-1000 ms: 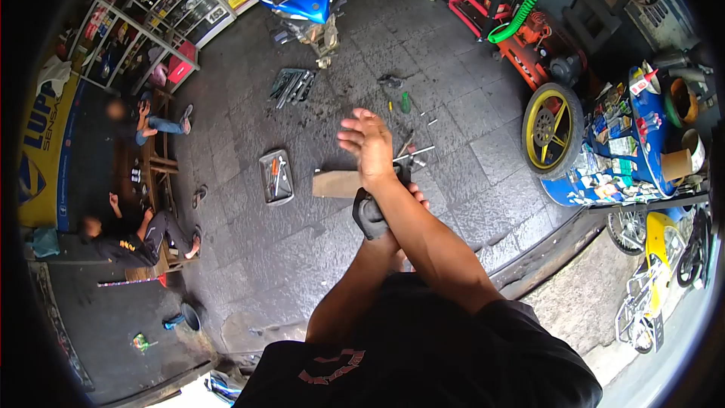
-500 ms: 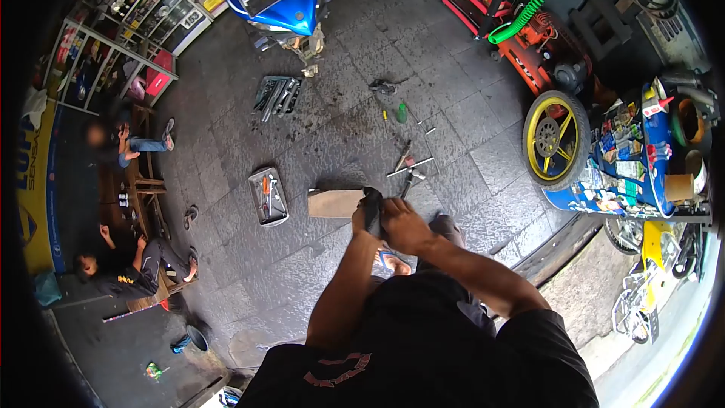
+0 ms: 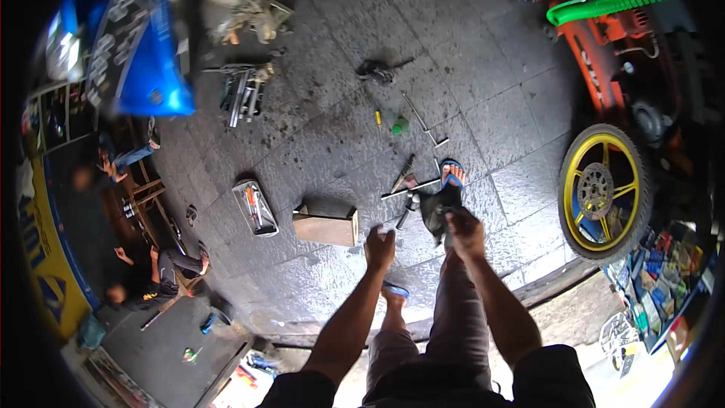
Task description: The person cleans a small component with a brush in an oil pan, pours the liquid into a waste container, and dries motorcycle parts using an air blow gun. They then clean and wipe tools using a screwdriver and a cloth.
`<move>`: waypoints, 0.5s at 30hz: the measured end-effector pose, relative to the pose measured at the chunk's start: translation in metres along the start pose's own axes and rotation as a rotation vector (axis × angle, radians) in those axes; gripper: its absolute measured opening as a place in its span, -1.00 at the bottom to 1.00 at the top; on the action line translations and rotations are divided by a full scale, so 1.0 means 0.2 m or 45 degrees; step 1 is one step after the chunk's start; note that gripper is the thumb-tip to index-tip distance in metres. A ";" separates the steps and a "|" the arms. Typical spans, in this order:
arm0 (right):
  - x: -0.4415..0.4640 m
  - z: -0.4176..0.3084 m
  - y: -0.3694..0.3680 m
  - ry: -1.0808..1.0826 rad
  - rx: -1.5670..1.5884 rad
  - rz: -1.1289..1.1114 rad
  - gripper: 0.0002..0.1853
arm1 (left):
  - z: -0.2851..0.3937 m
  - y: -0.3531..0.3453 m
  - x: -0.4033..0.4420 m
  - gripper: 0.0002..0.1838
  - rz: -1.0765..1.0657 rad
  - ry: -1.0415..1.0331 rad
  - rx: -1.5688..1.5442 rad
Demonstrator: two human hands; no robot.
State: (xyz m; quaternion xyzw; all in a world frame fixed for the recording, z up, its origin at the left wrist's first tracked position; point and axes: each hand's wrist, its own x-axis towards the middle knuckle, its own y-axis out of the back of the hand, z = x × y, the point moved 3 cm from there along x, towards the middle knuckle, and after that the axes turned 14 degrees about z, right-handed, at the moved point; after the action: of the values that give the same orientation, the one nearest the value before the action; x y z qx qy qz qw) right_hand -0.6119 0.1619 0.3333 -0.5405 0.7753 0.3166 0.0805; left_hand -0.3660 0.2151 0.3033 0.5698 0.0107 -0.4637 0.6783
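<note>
A limp, dark, cloth-like piece (image 3: 436, 214) hangs from my right hand (image 3: 465, 234), which is closed on its edge in front of my right leg. To the left, my left hand (image 3: 379, 248) is raised with nothing visible in it, its fingers loosely curled and the thumb apart. Beside that hand a tan, open-topped wooden box (image 3: 326, 230) stands on the floor. Past the dark piece lie a hammer-like tool (image 3: 408, 210) and a T-handle wrench (image 3: 411, 190), close to my sandalled right foot (image 3: 452, 171).
A tray of tools (image 3: 255, 208) lies left of the box. Farther off are a green bottle (image 3: 399, 127), loose wrenches (image 3: 244, 97) and a blue motorcycle (image 3: 147, 45). A yellow wheel (image 3: 596, 190) stands right, near an orange compressor (image 3: 596, 68). People sit on a bench at left.
My hands have come apart. The right hand has carried the dark piece to the right, away from the box; the left has let go. My view has shifted, and my right foot is farther forward.
</note>
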 end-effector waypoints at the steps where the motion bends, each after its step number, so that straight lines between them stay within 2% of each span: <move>1: 0.13 0.09 0.09 -0.022 -0.082 -0.082 -0.73 | 0.11 -0.09 0.13 -0.40 -0.033 0.035 0.057; 2: 0.23 0.18 0.16 -0.126 0.051 -0.063 -0.80 | 0.23 -0.17 0.26 -0.37 0.052 -0.048 0.116; 3: 0.32 0.18 0.24 0.021 0.020 -0.016 -0.85 | 0.33 -0.26 0.40 -0.34 0.131 -0.136 0.175; 4: 0.39 0.15 0.32 0.312 -0.099 0.032 -0.85 | 0.37 -0.38 0.57 -0.28 0.233 -0.281 0.113; 5: 0.43 0.17 0.39 0.211 -0.100 0.037 -0.86 | 0.40 -0.50 0.74 -0.21 0.334 -0.426 0.045; 7: 0.48 0.25 0.51 -0.012 -0.128 0.031 -0.86 | 0.57 -0.65 0.97 -0.15 0.367 -0.485 0.240; 9: 0.51 0.25 0.59 0.161 -0.197 0.055 -0.76 | 0.79 -0.70 1.08 -0.25 0.247 -0.409 0.418; 10: 0.52 0.21 0.59 0.056 -0.076 0.101 -0.63 | 0.79 -0.75 1.14 -0.33 0.195 -0.426 0.477; 11: 0.52 0.19 0.59 0.068 -0.042 0.152 -0.46 | 0.79 -0.79 1.21 -0.41 0.143 -0.447 0.531; 12: 0.52 0.16 0.57 0.007 0.032 0.198 -0.45 | 0.75 -0.83 1.28 -0.52 0.096 -0.495 0.622; 15: 0.51 0.11 0.59 -0.179 0.169 0.307 -0.42 | 0.69 -0.77 1.28 -0.64 0.172 -0.575 0.387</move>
State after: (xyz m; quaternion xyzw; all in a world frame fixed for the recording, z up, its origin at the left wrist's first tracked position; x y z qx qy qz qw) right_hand -0.7616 0.1195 0.3167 -0.4136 0.8462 0.3091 0.1318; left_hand -0.3896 -0.0382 0.0962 0.5468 -0.2485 -0.5289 0.5996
